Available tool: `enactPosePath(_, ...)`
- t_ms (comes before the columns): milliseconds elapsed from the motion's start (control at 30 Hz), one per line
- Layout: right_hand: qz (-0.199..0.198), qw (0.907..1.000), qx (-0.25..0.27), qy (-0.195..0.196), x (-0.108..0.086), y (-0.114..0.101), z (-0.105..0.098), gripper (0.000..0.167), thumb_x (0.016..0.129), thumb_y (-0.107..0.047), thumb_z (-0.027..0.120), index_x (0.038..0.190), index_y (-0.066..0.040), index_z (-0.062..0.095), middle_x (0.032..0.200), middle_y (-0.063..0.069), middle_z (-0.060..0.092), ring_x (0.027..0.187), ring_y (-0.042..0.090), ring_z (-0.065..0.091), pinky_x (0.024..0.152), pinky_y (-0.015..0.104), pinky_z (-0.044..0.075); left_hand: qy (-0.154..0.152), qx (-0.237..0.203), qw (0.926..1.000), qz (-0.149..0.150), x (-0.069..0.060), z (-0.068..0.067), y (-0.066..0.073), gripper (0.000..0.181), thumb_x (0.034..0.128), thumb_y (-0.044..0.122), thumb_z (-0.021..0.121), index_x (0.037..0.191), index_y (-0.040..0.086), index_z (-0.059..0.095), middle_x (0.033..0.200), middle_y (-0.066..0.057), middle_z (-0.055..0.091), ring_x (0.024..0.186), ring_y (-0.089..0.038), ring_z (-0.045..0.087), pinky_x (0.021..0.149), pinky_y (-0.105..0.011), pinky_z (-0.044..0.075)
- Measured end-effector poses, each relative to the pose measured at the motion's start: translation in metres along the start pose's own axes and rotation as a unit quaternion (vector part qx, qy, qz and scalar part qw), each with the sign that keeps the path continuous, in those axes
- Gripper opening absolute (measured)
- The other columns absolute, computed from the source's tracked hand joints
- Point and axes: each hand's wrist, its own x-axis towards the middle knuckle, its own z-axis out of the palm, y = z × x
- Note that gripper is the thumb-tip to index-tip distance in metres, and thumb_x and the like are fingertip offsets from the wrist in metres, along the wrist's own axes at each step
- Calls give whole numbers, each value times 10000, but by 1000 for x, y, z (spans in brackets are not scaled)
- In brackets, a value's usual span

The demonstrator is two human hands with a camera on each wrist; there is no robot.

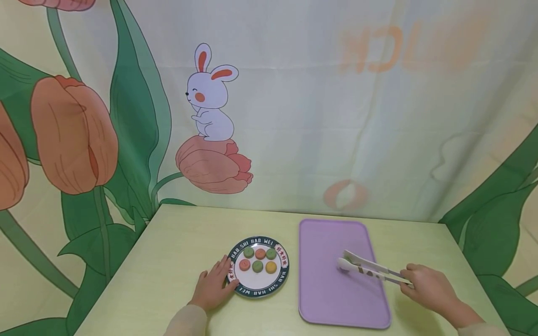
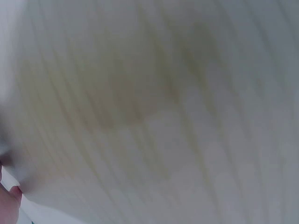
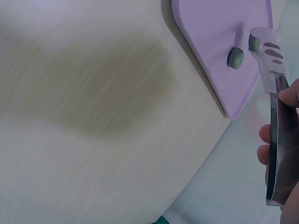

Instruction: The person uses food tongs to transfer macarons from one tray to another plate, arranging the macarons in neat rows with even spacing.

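My left hand (image 1: 213,285) rests at the left rim of a round plate (image 1: 257,293) with a dark patterned border, fingers fairly straight and thumb touching the edge. Several small round pieces lie on the plate, among them a yellow one (image 1: 271,267), a pink one (image 1: 244,265) and a green one (image 1: 258,266). My right hand (image 1: 433,287) grips a pair of tongs (image 1: 374,270) with white tips, above a purple tray (image 1: 328,298). In the right wrist view a green piece (image 3: 254,43) sits between the tong tips, and another green piece (image 3: 236,58) is on the tray.
The pale wood-grain table (image 1: 176,238) carries the plate at its middle and the tray to the right. Behind it hangs a curtain (image 1: 286,116) printed with tulips and a rabbit. The left wrist view shows mostly blurred tabletop.
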Motion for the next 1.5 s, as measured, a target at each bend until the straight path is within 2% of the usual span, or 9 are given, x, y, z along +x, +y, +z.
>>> enactPosePath(267, -90, 9999, -22, 134, 3, -1, 1, 95, 673, -195, 665, 664, -191, 571, 591, -136, 361, 501, 4, 272, 399, 173, 236, 54, -9, 10000, 14, -1, 0, -1, 695, 849, 526, 434, 1393, 121, 279, 1461, -49, 245, 1302, -295, 303, 1008, -580, 218)
enactPosePath(600, -147, 9998, 70, 95, 10, -8, 1, 56, 677, -201, 657, 696, -172, 613, 600, -132, 410, 507, -1, 295, 404, 165, 254, 47, 9, 10000, -4, -1, 1, 0, 699, 845, 540, 427, 1394, 134, 277, 1461, -42, 246, 1304, -290, 301, 1008, -581, 219)
enactPosePath(867, -378, 9985, 51, 387, 14, -14, 2, 85, 662, -193, 672, 672, -181, 588, 605, -136, 397, 512, -4, 314, 402, 173, 269, -46, 18, 10000, -72, 0, 1, -1, 706, 846, 548, 418, 1399, 137, 265, 1466, -36, 234, 1313, -289, 284, 1014, -581, 209)
enactPosePath(1167, -514, 9977, 46, 449, 21, -23, 4, 77, 661, -213, 677, 709, -176, 630, 618, -137, 418, 519, -2, 332, 408, 173, 283, -38, 69, 9999, -66, 1, 2, -2, 709, 845, 556, 410, 1400, 139, 263, 1467, -32, 231, 1314, -288, 283, 1013, -579, 215)
enactPosePath(1333, -565, 9971, 52, 505, 24, -26, 5, 89, 661, -205, 672, 656, -188, 584, 609, -136, 399, 516, 1, 315, 407, 177, 278, -61, 84, 9999, -83, 1, 1, -1, 712, 844, 557, 412, 1400, 137, 263, 1467, -33, 233, 1315, -288, 281, 1012, -579, 216)
enactPosePath(1500, -643, 9961, 109, 591, 28, -29, 8, 66, 657, -203, 666, 668, -188, 603, 617, -135, 436, 525, -5, 343, 412, 177, 296, -85, 69, 9999, -102, 0, 0, 0, 712, 844, 553, 418, 1400, 137, 261, 1466, -32, 233, 1316, -285, 278, 1013, -577, 213)
